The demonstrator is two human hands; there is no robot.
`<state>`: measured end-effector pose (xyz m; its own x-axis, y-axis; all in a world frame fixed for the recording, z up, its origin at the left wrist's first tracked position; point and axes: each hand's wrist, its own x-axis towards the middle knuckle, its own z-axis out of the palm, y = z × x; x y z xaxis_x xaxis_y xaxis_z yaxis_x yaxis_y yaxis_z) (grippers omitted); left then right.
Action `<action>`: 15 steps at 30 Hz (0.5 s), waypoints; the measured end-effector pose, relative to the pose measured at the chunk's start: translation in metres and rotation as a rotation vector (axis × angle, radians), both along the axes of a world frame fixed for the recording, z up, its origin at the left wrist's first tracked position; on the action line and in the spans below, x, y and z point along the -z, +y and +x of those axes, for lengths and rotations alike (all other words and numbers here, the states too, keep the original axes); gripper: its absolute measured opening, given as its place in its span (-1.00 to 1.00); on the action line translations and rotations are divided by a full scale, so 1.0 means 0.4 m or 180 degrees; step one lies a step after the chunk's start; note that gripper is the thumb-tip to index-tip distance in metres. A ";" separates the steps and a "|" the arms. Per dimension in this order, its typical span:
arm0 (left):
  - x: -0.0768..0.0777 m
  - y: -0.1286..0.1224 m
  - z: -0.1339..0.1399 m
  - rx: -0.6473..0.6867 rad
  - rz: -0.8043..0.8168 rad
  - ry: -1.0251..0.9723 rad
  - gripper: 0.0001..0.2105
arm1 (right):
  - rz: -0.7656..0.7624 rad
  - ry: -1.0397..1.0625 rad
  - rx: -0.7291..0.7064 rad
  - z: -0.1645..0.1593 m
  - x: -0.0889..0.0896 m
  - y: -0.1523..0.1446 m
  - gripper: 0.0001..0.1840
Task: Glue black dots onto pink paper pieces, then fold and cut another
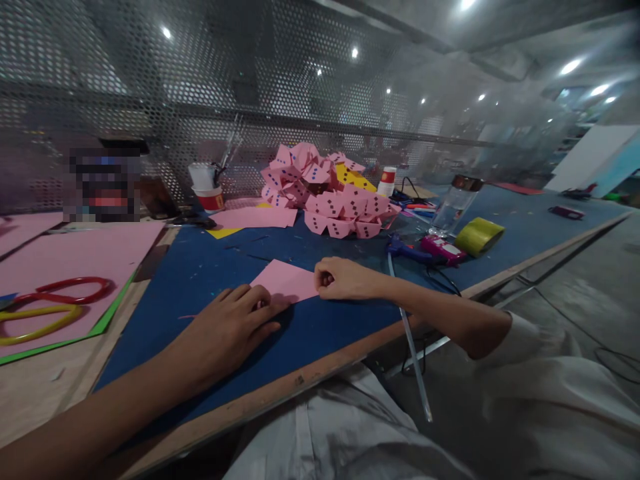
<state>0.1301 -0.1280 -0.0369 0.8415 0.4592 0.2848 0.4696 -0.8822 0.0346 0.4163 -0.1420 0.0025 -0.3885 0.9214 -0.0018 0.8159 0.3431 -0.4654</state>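
Observation:
A small folded piece of pink paper [285, 280] lies on the blue tabletop between my hands. My left hand [233, 327] rests over its left end, index finger along the near edge and thumb held apart on the table. The other fingers of that hand bend over the paper's corner. At the paper's right end, my right hand [345, 279] is closed, fingertips and thumb pinching the edge. Behind the paper stand pink folded-paper pieces [350, 212] joined in a ring, marked with dark diamonds, and a taller pink paper cluster [300, 170] with blue dots.
Red and yellow-handled scissors [65, 303] lie on pink sheets [120, 247] at left. Right of my hands are a blue glue gun [407, 249] with a hanging glue stick [413, 360], a magenta device [443, 250], yellow tape roll [480, 237] and clear bottle [453, 207]. A perforated metal screen [200, 93] stands behind.

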 end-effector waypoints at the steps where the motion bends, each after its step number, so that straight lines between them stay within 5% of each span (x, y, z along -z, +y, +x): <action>1: 0.001 0.001 0.000 0.0010 0.0012 -0.0014 -0.63 | 0.0001 0.0003 -0.0001 0.001 0.000 0.000 -0.91; 15: -0.001 0.001 0.001 0.0095 0.0037 -0.0131 -0.58 | -0.0020 0.0113 0.0110 0.038 0.001 -0.010 -0.93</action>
<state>0.1306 -0.1275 -0.0366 0.8422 0.4305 0.3246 0.4415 -0.8962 0.0431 0.4314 -0.1459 0.0021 -0.3564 0.9343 0.0055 0.8100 0.3120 -0.4965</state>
